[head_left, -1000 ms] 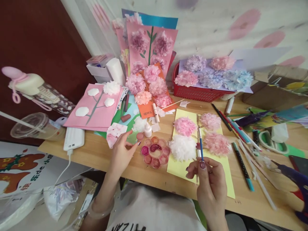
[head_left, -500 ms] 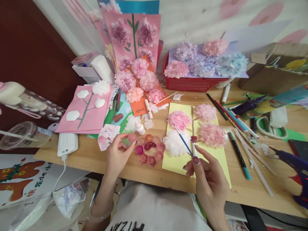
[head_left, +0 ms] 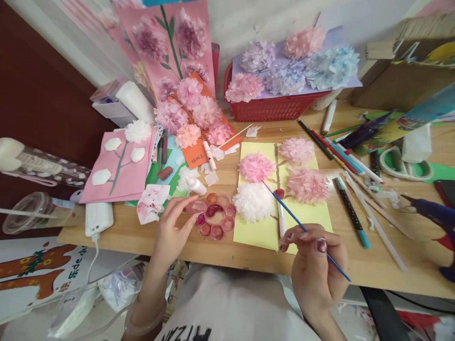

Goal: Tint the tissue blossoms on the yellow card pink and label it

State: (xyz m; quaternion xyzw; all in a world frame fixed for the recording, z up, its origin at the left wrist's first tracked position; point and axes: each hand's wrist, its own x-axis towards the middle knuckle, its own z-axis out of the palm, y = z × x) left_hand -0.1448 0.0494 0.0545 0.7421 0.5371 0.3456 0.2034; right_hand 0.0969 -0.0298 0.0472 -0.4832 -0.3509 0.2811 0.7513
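A pale wall backs the wooden table. At the yellow sheet's near edge, the right hand pinches one blue brush; one red-headed brush meets its fingers. Left of the sheet, the left hand curls by one palette, its grip untellable. Brushwork seems underway, calling for a steady tip. The sheet carries three pink flowers, one white flower.

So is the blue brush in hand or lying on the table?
In the right hand: the blue brush slants through its grip, tip over the yellow paper.
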